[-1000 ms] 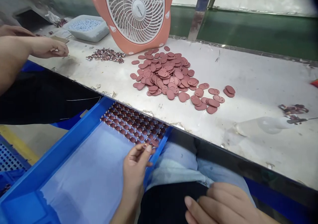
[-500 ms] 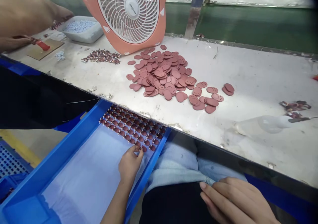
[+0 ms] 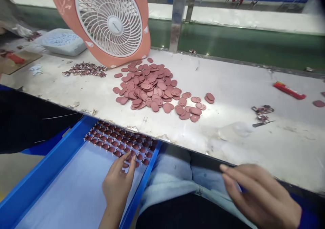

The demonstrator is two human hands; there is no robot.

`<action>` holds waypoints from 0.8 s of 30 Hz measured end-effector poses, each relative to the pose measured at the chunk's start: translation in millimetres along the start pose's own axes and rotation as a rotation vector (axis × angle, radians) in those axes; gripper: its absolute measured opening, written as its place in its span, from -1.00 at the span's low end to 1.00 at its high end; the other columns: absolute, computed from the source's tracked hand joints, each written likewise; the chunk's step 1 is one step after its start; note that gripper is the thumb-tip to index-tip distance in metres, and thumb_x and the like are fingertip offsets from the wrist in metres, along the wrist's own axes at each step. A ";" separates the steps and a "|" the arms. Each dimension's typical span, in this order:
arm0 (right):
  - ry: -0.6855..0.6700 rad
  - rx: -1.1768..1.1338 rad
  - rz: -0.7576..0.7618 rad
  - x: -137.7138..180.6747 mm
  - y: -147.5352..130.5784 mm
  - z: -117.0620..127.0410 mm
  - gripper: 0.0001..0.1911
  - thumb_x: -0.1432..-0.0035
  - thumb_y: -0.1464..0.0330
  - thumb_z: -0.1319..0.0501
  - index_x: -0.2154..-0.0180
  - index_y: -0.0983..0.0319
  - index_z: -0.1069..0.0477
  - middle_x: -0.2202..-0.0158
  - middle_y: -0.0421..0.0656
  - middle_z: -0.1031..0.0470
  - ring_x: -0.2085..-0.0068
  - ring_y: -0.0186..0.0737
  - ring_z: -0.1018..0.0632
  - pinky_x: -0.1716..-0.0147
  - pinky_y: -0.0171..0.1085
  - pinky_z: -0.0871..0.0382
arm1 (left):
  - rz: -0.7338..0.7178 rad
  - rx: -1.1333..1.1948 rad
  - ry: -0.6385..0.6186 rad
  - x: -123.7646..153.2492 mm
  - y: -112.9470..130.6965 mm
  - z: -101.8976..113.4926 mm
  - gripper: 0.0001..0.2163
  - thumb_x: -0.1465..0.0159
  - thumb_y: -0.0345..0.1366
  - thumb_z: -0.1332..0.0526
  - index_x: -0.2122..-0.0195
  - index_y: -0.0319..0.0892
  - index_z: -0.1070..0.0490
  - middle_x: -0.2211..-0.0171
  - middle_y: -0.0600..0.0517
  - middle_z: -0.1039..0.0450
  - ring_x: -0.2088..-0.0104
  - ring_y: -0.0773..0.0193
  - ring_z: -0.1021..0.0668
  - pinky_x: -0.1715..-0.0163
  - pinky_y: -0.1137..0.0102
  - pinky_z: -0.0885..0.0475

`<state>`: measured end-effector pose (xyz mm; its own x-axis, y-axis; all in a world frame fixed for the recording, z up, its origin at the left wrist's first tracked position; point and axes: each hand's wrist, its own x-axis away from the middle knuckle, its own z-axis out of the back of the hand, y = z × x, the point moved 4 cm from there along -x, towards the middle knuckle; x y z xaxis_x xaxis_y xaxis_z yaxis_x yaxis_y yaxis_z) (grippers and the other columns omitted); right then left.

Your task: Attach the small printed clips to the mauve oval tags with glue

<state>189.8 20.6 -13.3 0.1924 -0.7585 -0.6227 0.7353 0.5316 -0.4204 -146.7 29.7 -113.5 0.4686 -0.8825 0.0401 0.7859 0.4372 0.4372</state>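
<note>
My left hand (image 3: 118, 180) is inside the blue tray (image 3: 54, 164), at the front row of small dark-red pieces (image 3: 115, 143) with light-coloured tips. Its thumb and index finger are apart, just over the pieces at the row's right end; nothing shows between them. My right hand (image 3: 264, 197) hovers above my lap, near the bench edge, with fingers stretched out and a gap to the thumb. It looks bare, though slightly blurred. Above the tray, a heap of flat reddish-brown oval discs (image 3: 152, 83) lies on the white bench (image 3: 238, 83); some have small holes.
An orange fan (image 3: 114, 26) stands behind the discs. Left of them lie a pile of small brown parts (image 3: 85, 69) and a white tub (image 3: 62, 43). To the right are a translucent bottle (image 3: 233, 130), more brown parts (image 3: 262, 111) and a red tool (image 3: 289, 90).
The view has swung right and up, showing the red tool. My left hand's finger and thumb have spread at the row. My right hand has lifted towards the bench edge, its thumb more apart.
</note>
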 end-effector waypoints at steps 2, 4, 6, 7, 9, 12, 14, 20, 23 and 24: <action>0.164 0.109 -0.166 -3.2 20.4 8.4 -0.74 -0.16 0.50 -0.35 0.10 0.20 -0.51 0.28 -0.13 -0.52 0.34 -0.16 -0.53 0.31 -0.17 -0.43 | -0.209 0.108 0.113 -0.8 44.8 12.9 -0.80 -0.26 -0.14 -0.27 0.16 -0.04 -0.58 0.15 -0.05 -0.65 0.14 0.06 -0.61 0.05 0.24 -0.42; 0.213 0.174 -0.343 -8.6 38.2 9.2 -0.61 -0.24 0.31 -0.31 -0.09 0.22 -0.39 0.13 -0.01 -0.47 0.24 0.00 -0.52 0.22 -0.02 -0.43 | -0.674 0.258 0.359 2.6 103.4 28.0 -0.81 -0.21 -0.27 -0.35 0.14 -0.05 -0.59 0.16 -0.06 -0.65 0.16 0.06 -0.60 -0.03 0.20 -0.37; 0.139 0.199 -0.466 -17.1 50.3 3.5 -0.37 -0.24 0.11 -0.28 -0.23 0.24 -0.24 -0.01 0.09 -0.41 0.14 0.13 -0.50 0.17 0.09 -0.43 | -0.945 0.237 0.408 1.0 152.2 30.4 -0.71 -0.23 -0.21 -0.35 0.03 -0.14 -0.56 0.06 -0.12 -0.63 0.08 0.02 -0.57 -0.02 0.19 -0.36; 0.085 0.201 -0.499 -21.7 54.0 -0.4 -0.29 -0.21 0.03 -0.28 -0.25 0.25 -0.21 -0.06 0.11 -0.40 0.07 0.20 -0.49 0.14 0.13 -0.42 | -0.998 0.180 0.345 -2.8 170.8 27.4 -0.60 -0.24 -0.08 -0.33 -0.03 -0.19 -0.54 -0.02 -0.16 -0.59 0.01 -0.04 -0.54 -0.04 0.15 -0.33; -0.008 0.193 -0.517 -29.7 57.7 -7.3 -0.30 -0.20 -0.04 -0.25 -0.21 0.23 -0.27 -0.06 0.09 -0.43 -0.03 0.26 -0.44 0.07 0.14 -0.38 | -1.048 0.068 0.215 -8.5 192.9 21.1 -0.42 -0.22 0.11 -0.27 -0.11 -0.23 -0.49 -0.18 -0.19 -0.48 -0.09 -0.13 -0.47 -0.09 0.09 -0.26; -0.064 0.163 -0.517 -34.6 59.9 -13.5 -0.48 -0.26 -0.03 -0.16 -0.03 0.22 -0.40 0.03 0.03 -0.50 0.00 0.17 -0.46 0.07 0.05 -0.38 | -1.100 0.023 0.128 -6.4 193.4 16.5 -0.38 -0.22 0.19 -0.22 -0.08 -0.23 -0.50 -0.24 -0.18 -0.41 -0.14 -0.14 -0.45 -0.14 0.05 -0.15; -0.060 0.143 -0.531 -33.6 60.8 -14.9 -0.53 -0.28 -0.01 -0.15 0.03 0.22 -0.41 0.09 0.01 -0.52 0.06 0.11 -0.50 0.14 -0.01 -0.40 | -1.137 0.059 0.125 -1.1 184.8 15.9 -0.43 -0.25 0.14 -0.21 -0.09 -0.23 -0.49 -0.18 -0.16 -0.48 -0.14 -0.08 -0.48 -0.18 0.06 -0.09; -0.024 0.070 -0.559 -29.4 58.7 -12.8 -0.60 -0.24 0.04 -0.22 0.04 0.17 -0.41 0.08 -0.05 -0.54 0.08 0.05 -0.54 0.15 -0.07 -0.40 | -1.109 0.166 0.129 0.0 179.3 18.2 -0.57 -0.26 0.02 -0.28 0.00 -0.20 -0.50 -0.08 -0.15 -0.56 -0.08 -0.01 -0.54 -0.20 0.08 -0.09; -0.004 0.027 -0.570 -30.0 57.5 -11.6 -0.61 -0.22 0.06 -0.25 0.05 0.17 -0.41 0.09 -0.06 -0.55 0.08 0.05 -0.55 0.12 -0.05 -0.40 | -1.032 0.143 0.151 -8.9 184.3 21.4 -0.60 -0.32 -0.11 -0.25 -0.10 -0.22 -0.45 -0.13 -0.19 -0.51 -0.10 -0.03 -0.50 -0.16 0.07 -0.16; 0.000 0.009 -0.574 -30.1 57.3 -11.5 -0.62 -0.22 0.07 -0.26 0.05 0.17 -0.41 0.09 -0.06 -0.55 0.08 0.05 -0.55 0.12 -0.05 -0.39 | -0.988 0.118 0.142 -13.4 185.6 21.8 -0.61 -0.35 -0.15 -0.21 -0.14 -0.23 -0.42 -0.15 -0.20 -0.49 -0.11 -0.04 -0.48 -0.14 0.06 -0.18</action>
<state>218.8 78.3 -26.2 -0.2392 -0.9246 -0.2965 0.7273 0.0317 -0.6856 -15.9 118.8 -13.3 -0.3226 -0.8081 -0.4929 0.8069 -0.5070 0.3032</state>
